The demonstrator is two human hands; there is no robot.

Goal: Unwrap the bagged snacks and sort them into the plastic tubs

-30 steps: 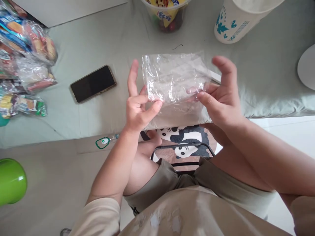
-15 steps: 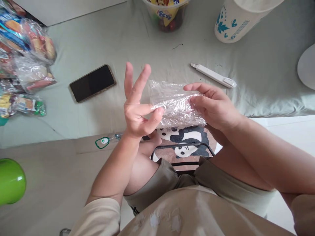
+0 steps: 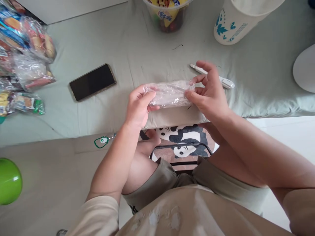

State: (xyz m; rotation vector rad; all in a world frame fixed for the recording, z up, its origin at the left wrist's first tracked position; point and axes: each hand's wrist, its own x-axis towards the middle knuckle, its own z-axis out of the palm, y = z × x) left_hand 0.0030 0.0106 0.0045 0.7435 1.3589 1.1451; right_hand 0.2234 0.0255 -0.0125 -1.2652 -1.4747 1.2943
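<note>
A crinkled clear plastic bag (image 3: 169, 94), folded into a narrow strip, is held between both hands just above the front edge of the pale green cloth (image 3: 118, 62). My left hand (image 3: 139, 106) grips its left end with the fingers curled over the top. My right hand (image 3: 209, 93) pinches the right end with thumb and fingers, while the index finger is raised. A white pen-like stick (image 3: 222, 80) lies on the cloth just behind my right hand, partly hidden by it.
A black phone (image 3: 92, 82) lies face up to the left. Wrapped snack packets (image 3: 23, 59) pile at the far left. A snack tub (image 3: 167, 14) and a white cup with blue leaves (image 3: 233, 23) stand behind. A green ball (image 3: 10, 180) sits low left. A panda stool (image 3: 183, 144) shows below.
The bag went from spread wide and upright to folded down into a narrow strip. My left hand's raised fingers closed over its left end, and both hands lowered toward the cloth.
</note>
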